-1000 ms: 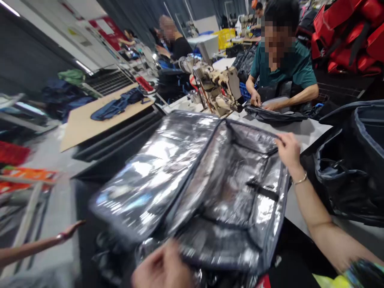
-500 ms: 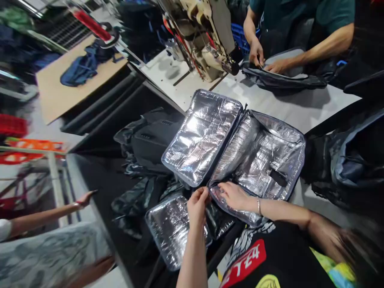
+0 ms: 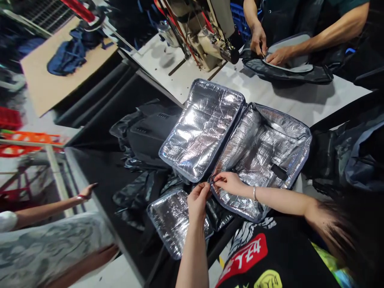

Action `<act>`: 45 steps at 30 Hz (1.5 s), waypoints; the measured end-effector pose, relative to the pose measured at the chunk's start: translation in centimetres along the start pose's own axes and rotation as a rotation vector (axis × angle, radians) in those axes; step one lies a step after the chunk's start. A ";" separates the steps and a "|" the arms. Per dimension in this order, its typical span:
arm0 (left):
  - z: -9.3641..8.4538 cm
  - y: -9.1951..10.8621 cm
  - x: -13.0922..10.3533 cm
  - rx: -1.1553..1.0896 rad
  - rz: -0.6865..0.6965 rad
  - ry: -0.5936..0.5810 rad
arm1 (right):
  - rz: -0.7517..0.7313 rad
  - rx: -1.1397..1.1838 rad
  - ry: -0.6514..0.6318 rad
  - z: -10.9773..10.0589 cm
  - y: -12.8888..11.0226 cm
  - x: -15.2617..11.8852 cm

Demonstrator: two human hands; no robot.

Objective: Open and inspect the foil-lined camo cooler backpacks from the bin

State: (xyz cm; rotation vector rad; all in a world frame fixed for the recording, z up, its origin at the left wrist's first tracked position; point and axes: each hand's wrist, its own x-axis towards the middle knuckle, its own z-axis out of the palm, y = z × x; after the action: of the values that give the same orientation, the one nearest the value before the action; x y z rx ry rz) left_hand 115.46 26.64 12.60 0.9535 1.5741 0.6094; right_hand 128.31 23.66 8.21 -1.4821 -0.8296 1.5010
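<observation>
An insulated bag (image 3: 258, 144) lined with silver foil lies spread open before me, its foil-lined lid (image 3: 207, 124) folded out to the left. My left hand (image 3: 198, 198) pinches the bag's edge at the near corner, where lid and body meet. Just right of it, my right hand (image 3: 229, 182) pinches the same edge, fingertips close to the left ones. A small black patch (image 3: 279, 171) shows on the lining. Another foil-lined piece (image 3: 171, 220) lies below, partly behind my left forearm. Whatever small part sits between the fingertips is hidden.
A sewing machine (image 3: 207, 36) stands beyond the bag on a white table (image 3: 303, 100). Across it, a co-worker's hands (image 3: 279, 55) work on a dark bag piece (image 3: 288, 74). Black bags (image 3: 150, 130) are heaped left; another person's hand (image 3: 87, 192) rests near the bench edge.
My right hand has gone from lying flat on the lining to pinching the edge beside my left hand. The left hand keeps its pinch. The view has shifted slightly.
</observation>
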 end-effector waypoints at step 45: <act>-0.5 -0.9 0.0 -0.075 -0.003 -0.047 | 0.428 0.636 -0.101 0.9 -1.0 0.3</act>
State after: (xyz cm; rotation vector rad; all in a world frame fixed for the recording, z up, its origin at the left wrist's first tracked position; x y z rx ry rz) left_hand 114.79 26.25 11.96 0.9035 1.5005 0.6351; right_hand 127.55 24.44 9.03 -1.1369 -0.0455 1.9325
